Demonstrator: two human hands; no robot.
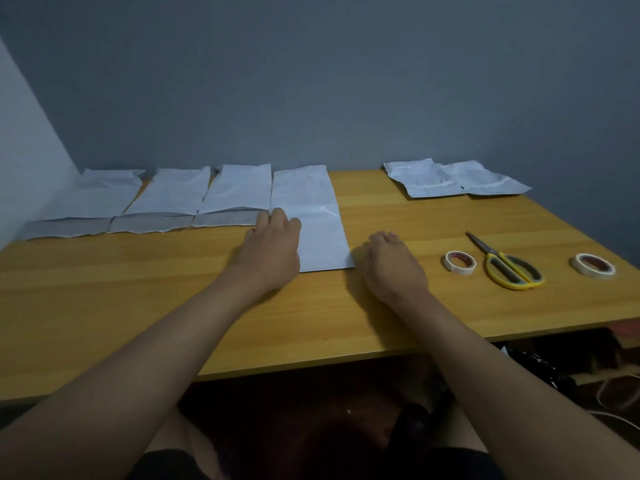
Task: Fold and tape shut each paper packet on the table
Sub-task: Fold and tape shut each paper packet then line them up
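While the left hand [273, 244] presses the paper packet [311, 220] with relaxed fingers, the right hand [391, 261] rests loosely curled beside it.

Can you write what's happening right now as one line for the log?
left hand: rests on long flat white paper packet | right hand: on wooden table, holding nothing | yellow-handled scissors: untouched

No legible text, label, brand or number found; reddish markings inside the tape roll [460, 261] beside the scissors [506, 264] are unreadable.

both bare forearms extended forward, left hand [272, 245] and right hand [393, 263] palm-down, fingers curled
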